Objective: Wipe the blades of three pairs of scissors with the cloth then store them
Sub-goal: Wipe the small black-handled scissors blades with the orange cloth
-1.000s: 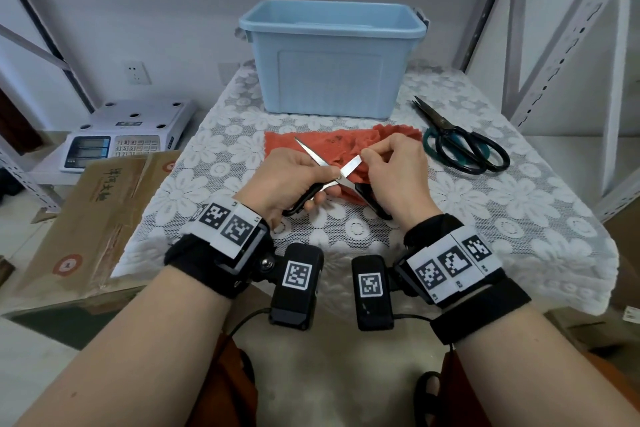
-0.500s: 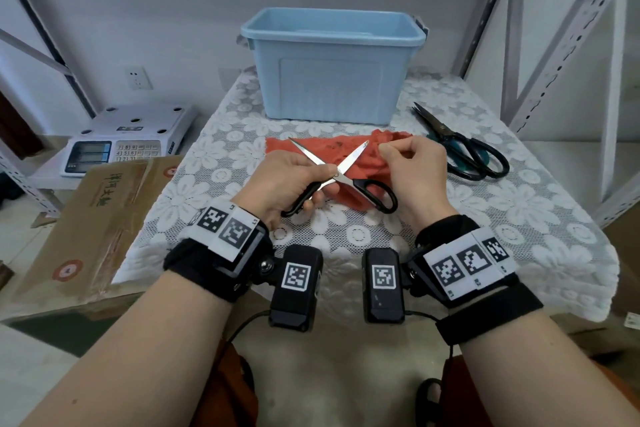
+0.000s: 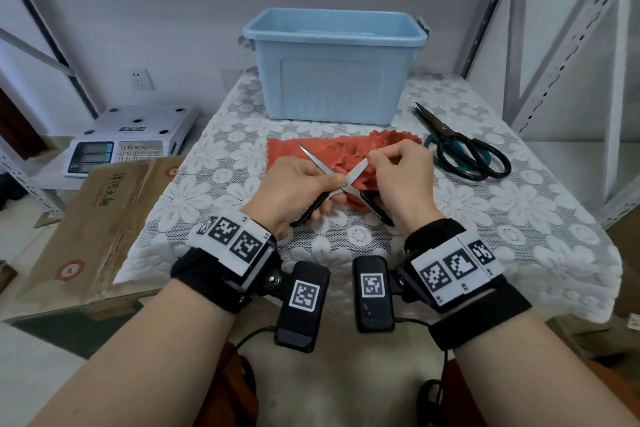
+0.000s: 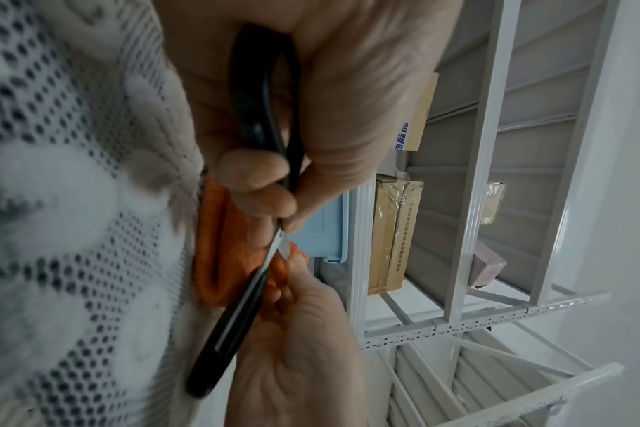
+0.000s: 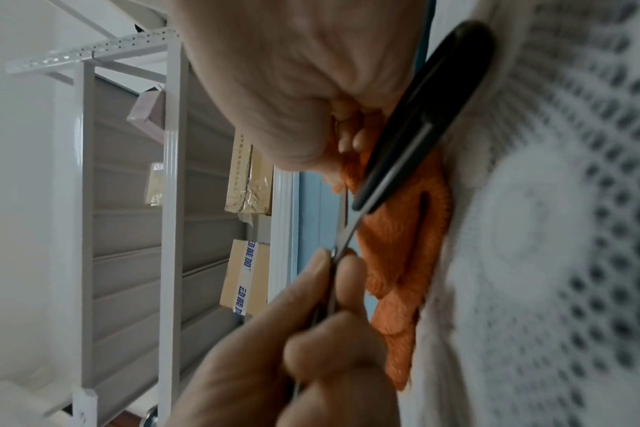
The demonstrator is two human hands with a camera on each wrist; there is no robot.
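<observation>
A small pair of black-handled scissors point(image 3: 343, 184) is held just above the table, its blades spread in an X. My left hand point(image 3: 298, 191) grips one black handle point(image 4: 263, 115), thumb and fingertip close to the pivot. My right hand point(image 3: 394, 170) pinches a fold of the orange cloth point(image 3: 311, 149) round the right blade near its tip. The other handle point(image 5: 420, 115) passes under that hand. Most of the cloth point(image 5: 402, 245) lies on the lace tablecloth below. Larger scissors point(image 3: 464, 156) with black and teal handles lie shut at the right; I cannot tell if they are one pair or two.
A light blue plastic bin point(image 3: 332, 66) stands open-topped at the back of the table, just behind the cloth. A weighing scale point(image 3: 128, 139) and a cardboard box point(image 3: 97, 225) sit left of the table. Metal shelving uprights point(image 3: 568, 45) rise at the right.
My right hand drew the cloth up the blade from near the pivot, came off past the tip, and now pinches the blade near its tip again. The left hand kept its grip.
</observation>
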